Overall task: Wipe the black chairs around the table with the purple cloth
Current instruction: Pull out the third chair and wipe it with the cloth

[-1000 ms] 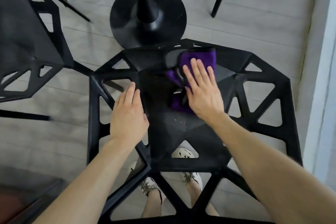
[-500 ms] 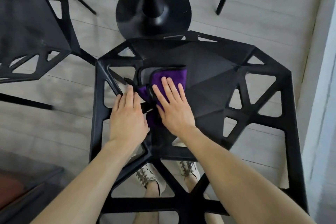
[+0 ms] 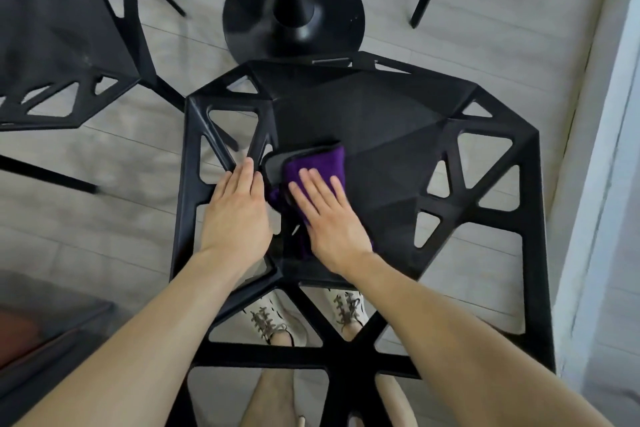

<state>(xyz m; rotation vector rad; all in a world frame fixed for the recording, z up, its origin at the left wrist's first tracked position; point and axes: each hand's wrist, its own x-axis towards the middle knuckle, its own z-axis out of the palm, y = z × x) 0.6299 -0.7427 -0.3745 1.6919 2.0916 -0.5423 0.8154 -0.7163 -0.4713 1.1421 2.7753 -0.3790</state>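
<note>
Chair [image 3: 398, 135]: black, faceted seat with triangular cut-outs along its edges.
Cloth [image 3: 322, 163]: purple, folded, on the seat's left part, near the left cut-outs.
Right hand [image 3: 329, 218]: flat, fingers straight, pressing the cloth.
Left hand [image 3: 239, 215]: flat, fingers together, on the seat's left struts, just beside the cloth.
Second chair [image 3: 52, 28]: left, floor between.
Desk base [image 3: 294, 7]: just beyond the far seat edge.

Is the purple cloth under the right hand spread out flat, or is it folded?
Folded. The purple cloth lies doubled under the right hand; one corner is turned over, showing a grey underside.
</note>
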